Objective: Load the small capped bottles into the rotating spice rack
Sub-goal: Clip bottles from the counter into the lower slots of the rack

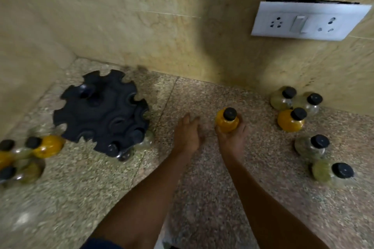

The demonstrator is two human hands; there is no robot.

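Your right hand [230, 137] has its fingers clamped on the yellow bottle [226, 120] at mid-desk, left hand [187, 133] flat with fingers together, and a rushed swing left to the black rack [101, 111] could topple its loaded bottles.

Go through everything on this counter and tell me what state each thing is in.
right hand: closed around a capped yellow bottle, upright
left hand: open, empty
spice rack: mostly unfilled; a few bottles at its near edge
bottles right of the hands: capped, standing loose
bottles at far left: capped, loose, blurred
wall switch: position unclear
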